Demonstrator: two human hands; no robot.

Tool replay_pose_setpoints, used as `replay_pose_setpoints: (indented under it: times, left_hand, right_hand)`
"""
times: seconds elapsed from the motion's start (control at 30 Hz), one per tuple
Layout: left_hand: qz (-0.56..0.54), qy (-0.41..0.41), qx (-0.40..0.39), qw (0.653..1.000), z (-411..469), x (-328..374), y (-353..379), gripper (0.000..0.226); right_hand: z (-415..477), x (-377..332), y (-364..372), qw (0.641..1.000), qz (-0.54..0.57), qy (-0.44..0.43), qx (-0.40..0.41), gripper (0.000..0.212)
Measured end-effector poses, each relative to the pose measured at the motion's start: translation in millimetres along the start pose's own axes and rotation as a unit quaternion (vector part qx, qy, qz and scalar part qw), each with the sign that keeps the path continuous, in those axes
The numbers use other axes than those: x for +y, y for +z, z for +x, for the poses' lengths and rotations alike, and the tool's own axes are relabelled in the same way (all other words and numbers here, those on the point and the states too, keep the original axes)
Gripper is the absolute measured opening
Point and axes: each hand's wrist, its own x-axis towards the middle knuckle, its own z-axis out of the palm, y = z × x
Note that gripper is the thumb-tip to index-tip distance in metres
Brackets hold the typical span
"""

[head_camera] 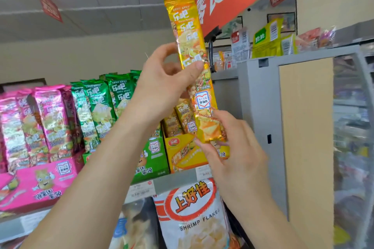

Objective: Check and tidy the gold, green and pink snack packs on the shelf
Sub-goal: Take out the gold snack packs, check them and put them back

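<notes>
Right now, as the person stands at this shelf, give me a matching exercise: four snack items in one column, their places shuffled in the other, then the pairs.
Things
1. gold snack pack
2. green snack packs
3. pink snack packs
4. shrimp flakes bag

Places
A. below the shelf edge
B. upright on the shelf, far left
C. raised in the air, held by the left hand and right hand
D. upright on the shelf, right of the pink ones

Pairs: 1-C, 2-D, 3-B, 4-A

White bag (194, 234) reads "SHRIMP FLAKES" — gold pack (187, 30) reads 乐吧.
</notes>
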Motion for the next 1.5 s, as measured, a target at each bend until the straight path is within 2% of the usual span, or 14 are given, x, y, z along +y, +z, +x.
replay_pose_setpoints:
  times: [0.13, 0.23, 0.33, 0.47, 0.57, 0.63, 0.73, 0.83, 0.87, 1.0, 1.13, 1.3, 1.43, 1.5]
  left_hand:
    - [0.105, 0.071, 0.098, 0.987, 15.8, -1.6, 5.1, 0.061]
    - [0.184, 0.134, 0.118, 0.966, 27.0, -5.7, 14.0, 0.083]
    - [0.243, 0.127, 0.108, 0.956, 39.2, -16.5, 23.3, 0.100]
    - [0.300, 0.064, 0.032, 0.951, 52.5, -42.9, 33.6, 0.107]
    - [0.282, -0.048, -0.047, 0.957, 62.3, -64.8, 39.8, 0.105]
    - [0.301, -0.106, -0.085, 0.944, 65.5, -77.5, 41.0, 0.103]
    - [0.423, -0.114, -0.107, 0.893, 69.8, -88.3, 37.0, 0.092]
    - [0.567, -0.076, -0.127, 0.811, 77.4, -91.4, 34.8, 0.061]
    - [0.589, -0.062, -0.121, 0.797, 79.8, -93.3, 35.2, 0.053]
    - [0.580, -0.063, -0.071, 0.809, 88.5, -100.1, 40.0, 0.044]
    - [0.593, -0.139, -0.113, 0.785, 103.0, -104.8, 47.1, 0.051]
    - [0.584, -0.194, -0.130, 0.777, 117.3, -104.0, 47.4, 0.061]
    - [0.524, -0.231, -0.193, 0.797, 123.0, -99.3, 46.1, 0.050]
    - [0.487, -0.233, -0.216, 0.814, 122.5, -97.8, 44.6, 0.029]
  right_hand:
    - [9.2, 5.4, 6.3, 0.991, -0.113, -0.010, -0.067, 0.048]
    - [6.7, 10.9, 11.0, 0.974, -0.184, -0.001, -0.135, 0.051]
    - [4.1, 15.5, 14.9, 0.961, -0.224, -0.015, -0.164, 0.047]
    - [9.5, 21.1, 13.4, 0.961, -0.224, -0.031, -0.158, 0.045]
    - [11.8, 22.0, 13.3, 0.959, -0.228, -0.026, -0.164, 0.054]
    - [12.7, 22.6, 13.9, 0.954, -0.239, -0.018, -0.180, 0.057]
    - [15.4, 25.6, 14.6, 0.945, -0.251, -0.024, -0.207, 0.050]
    - [20.9, 26.9, 17.2, 0.940, -0.251, -0.033, -0.228, 0.037]
    - [22.5, 26.9, 18.1, 0.939, -0.252, -0.033, -0.232, 0.035]
    - [24.6, 26.7, 21.8, 0.933, -0.271, -0.037, -0.234, 0.032]
    - [25.7, 26.8, 23.6, 0.935, -0.284, -0.033, -0.210, 0.038]
    - [23.5, 28.2, 24.9, 0.945, -0.270, -0.040, -0.182, 0.042]
    - [22.7, 30.9, 24.5, 0.950, -0.254, -0.052, -0.175, 0.042]
    - [21.2, 32.6, 23.5, 0.952, -0.241, -0.058, -0.178, 0.039]
